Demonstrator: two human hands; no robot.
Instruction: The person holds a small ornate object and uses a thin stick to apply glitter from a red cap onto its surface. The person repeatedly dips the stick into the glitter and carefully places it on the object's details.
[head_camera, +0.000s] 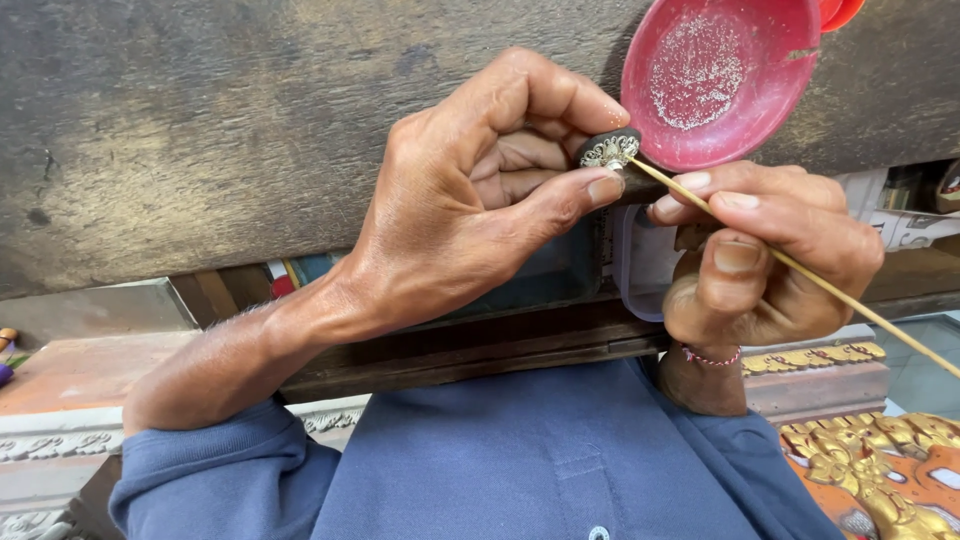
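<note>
One ornament (609, 150) pinched in left hand (480, 190)

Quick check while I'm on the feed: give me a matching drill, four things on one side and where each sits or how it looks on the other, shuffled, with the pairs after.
Things:
1. small ornate piece
2. thin wooden stick
3. red dish
4. blue shirt

Descriptions:
A. dusted with pale grains, lying on the dark board
B. pinched in the left hand
C. along the bottom of the view
D. held in the right hand, tip at the ornament

Pairs: 1-B, 2-D, 3-A, 4-C
</note>
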